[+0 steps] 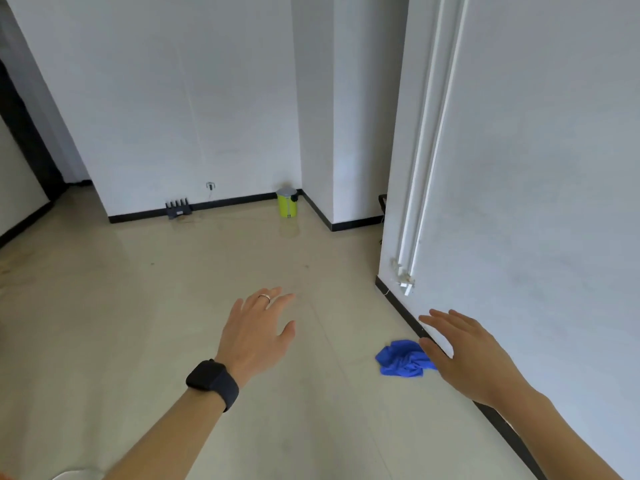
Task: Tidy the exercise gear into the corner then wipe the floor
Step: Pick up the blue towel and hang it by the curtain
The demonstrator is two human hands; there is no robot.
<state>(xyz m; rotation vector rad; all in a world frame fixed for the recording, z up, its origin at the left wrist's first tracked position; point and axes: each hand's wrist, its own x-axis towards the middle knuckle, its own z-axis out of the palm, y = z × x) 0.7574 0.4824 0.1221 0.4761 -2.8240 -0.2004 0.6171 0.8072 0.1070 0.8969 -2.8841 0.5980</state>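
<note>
A crumpled blue cloth (401, 361) lies on the beige floor beside the black skirting of the right wall. My right hand (460, 351) hovers just right of it, fingers spread, holding nothing; its thumb overlaps the cloth's right edge in the view. My left hand (258, 336) is stretched forward over bare floor, fingers apart and empty, with a ring on one finger and a black watch on the wrist. No exercise gear is in sight.
A lime-green bin (287, 202) with a grey lid stands in the far corner. A black router (178, 208) sits against the back wall. The white wall with a cable duct (426, 168) juts out on the right. A dark doorway (24, 133) opens at far left.
</note>
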